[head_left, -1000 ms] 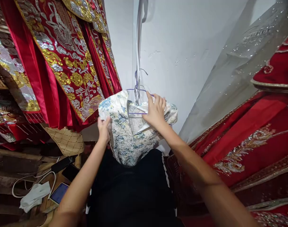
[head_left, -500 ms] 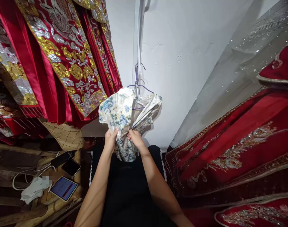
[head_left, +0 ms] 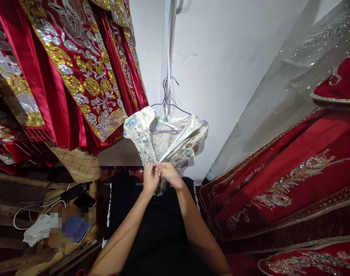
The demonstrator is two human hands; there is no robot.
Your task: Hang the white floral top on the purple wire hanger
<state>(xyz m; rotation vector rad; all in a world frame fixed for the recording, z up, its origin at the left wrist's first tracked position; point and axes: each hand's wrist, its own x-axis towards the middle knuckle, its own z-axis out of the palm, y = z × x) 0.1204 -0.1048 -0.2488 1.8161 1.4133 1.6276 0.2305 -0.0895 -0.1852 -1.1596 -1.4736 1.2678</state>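
Note:
A cream dress with blue flower print (head_left: 166, 140) hangs on a purple wire hanger (head_left: 167, 107) against the white wall. Its front is open, showing the pale lining. My left hand (head_left: 150, 178) and my right hand (head_left: 169, 175) meet at the lower front of the dress, both pinching the fabric edges together just above a black garment (head_left: 160, 234). The lower part of the dress is bunched and hidden behind my hands.
Red robes with gold and silver embroidery (head_left: 77, 73) hang at the left. More red embroidered cloth (head_left: 284, 176) and a grey sequinned veil (head_left: 292, 76) fill the right. On a wooden surface at lower left lie phones (head_left: 77, 191), a white cable and a white cloth (head_left: 38, 234).
My right hand came down from the hanger to the lower front of the dress. Both hands now meet there, and the dress front has spread open on the hanger.

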